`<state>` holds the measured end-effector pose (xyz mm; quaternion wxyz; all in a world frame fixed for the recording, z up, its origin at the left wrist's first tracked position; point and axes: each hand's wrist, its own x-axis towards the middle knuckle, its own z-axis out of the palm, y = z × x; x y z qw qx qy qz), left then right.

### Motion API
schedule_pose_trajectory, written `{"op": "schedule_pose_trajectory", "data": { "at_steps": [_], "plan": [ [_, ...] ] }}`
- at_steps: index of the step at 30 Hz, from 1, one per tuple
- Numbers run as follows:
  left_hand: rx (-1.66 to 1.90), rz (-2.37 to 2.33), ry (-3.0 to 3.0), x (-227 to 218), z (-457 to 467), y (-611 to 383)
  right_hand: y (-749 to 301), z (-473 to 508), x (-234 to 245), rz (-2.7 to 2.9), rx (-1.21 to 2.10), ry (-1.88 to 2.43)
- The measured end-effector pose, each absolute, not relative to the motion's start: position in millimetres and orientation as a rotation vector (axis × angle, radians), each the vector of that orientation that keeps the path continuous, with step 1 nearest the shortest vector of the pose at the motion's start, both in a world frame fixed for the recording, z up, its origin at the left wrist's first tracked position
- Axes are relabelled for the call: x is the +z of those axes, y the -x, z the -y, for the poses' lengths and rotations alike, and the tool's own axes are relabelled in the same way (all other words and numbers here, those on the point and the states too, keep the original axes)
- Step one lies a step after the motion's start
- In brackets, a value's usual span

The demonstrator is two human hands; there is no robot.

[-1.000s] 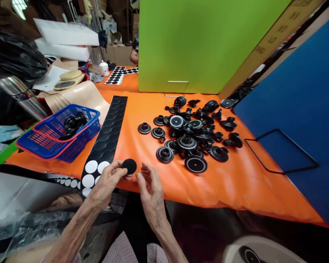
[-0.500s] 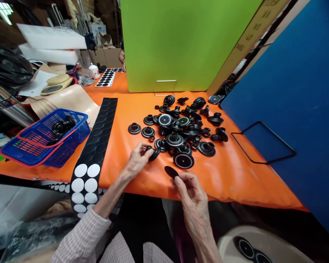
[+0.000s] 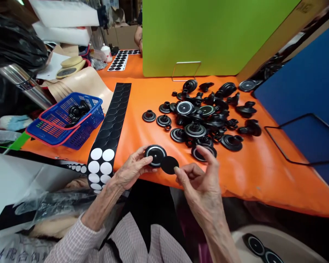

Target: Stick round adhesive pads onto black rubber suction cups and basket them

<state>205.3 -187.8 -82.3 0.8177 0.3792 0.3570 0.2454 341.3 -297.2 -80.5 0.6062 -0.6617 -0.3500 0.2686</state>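
Note:
My left hand grips a round black plastic knob-like part, its flat face with a pale ring turned up toward me. Between thumb and fingertip, my right hand pinches a thin black disc sticker by its edge. The disc is close beside the part's right rim; whether they touch I cannot tell. Beyond both hands lies a heap of similar black parts on the orange tabletop. Left of my left hand runs a black sticker strip, with white circles showing where discs are gone.
A blue basket with black parts stands at the left. Green and blue boards rise behind and at the right. A pale tub with ringed parts sits below right. Another person's arm shows at the back.
My left hand has drawn the part away from the heap and turned its ringed face up. My right hand has brought the disc next to it. The whole view has shifted.

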Motion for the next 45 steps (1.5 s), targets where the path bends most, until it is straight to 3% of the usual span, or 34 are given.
{"op": "schedule_pose_trajectory", "data": {
  "at_steps": [8, 16, 45],
  "plan": [
    [0.517, -0.722, -0.823, -81, 192, -190, -331, 285, -82, 0.560, 0.926, 1.399],
    [0.534, -0.714, -0.795, -83, 191, -185, -313, 274, -100, 0.611, 0.746, 1.454],
    [0.543, -0.721, -0.800, -92, 191, -179, -297, 264, -103, 0.698, 0.652, 1.630]
  ]
}}
